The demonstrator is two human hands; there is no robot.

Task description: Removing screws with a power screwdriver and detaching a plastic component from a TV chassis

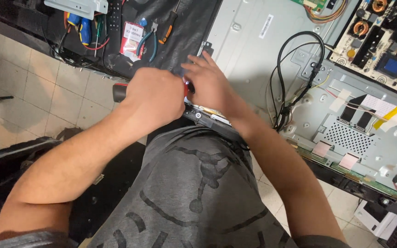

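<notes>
The left hand (155,98) has its fingers wrapped tight around a screwdriver (121,92) with a red and black handle, at the near edge of the grey metal back panel (249,46). The right hand (210,82) rests beside it on that panel, fingers spread loosely, holding nothing. Black cables (283,73) loop nearby; pliers (149,40) lie beyond.

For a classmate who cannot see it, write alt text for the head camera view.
Seen from above, a person's left hand grips a red-and-black-handled tool while the right hand steadies the edge of an opened flat-screen's metal back panel. Black cables, circuit boards and pliers lie nearby.
</notes>
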